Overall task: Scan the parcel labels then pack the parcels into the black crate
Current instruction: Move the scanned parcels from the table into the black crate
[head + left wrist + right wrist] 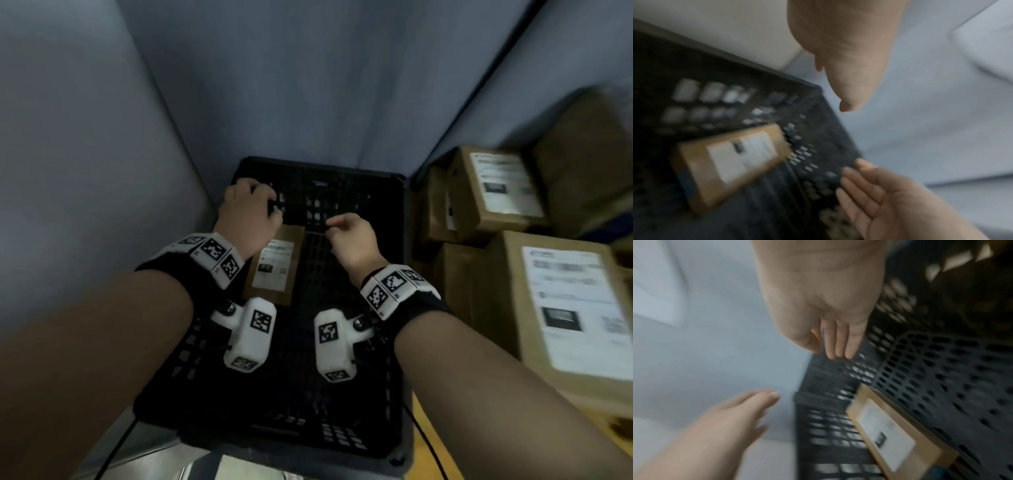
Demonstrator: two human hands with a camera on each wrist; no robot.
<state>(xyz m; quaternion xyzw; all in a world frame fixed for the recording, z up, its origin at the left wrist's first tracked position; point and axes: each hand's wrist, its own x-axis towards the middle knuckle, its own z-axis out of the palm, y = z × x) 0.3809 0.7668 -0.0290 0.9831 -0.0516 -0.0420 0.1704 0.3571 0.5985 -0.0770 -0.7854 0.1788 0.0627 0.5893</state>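
One small parcel (274, 265) lies flat in the black crate (399, 308), label up, long axis toward the far wall. Both hands hover empty above it, fingers loosely apart. The waiting boxes (496, 192) sit outside the crate's right wall, nearer the right hand (352, 240) than the left hand (248, 212).

Parcel label (274, 263): print too small to read.
Stacked parcels (561, 294), right of frame: smeared by motion, cut by the edge.
Both wrist views: blurred throughout.
Black crate (397, 342): near rim partly behind forearms.
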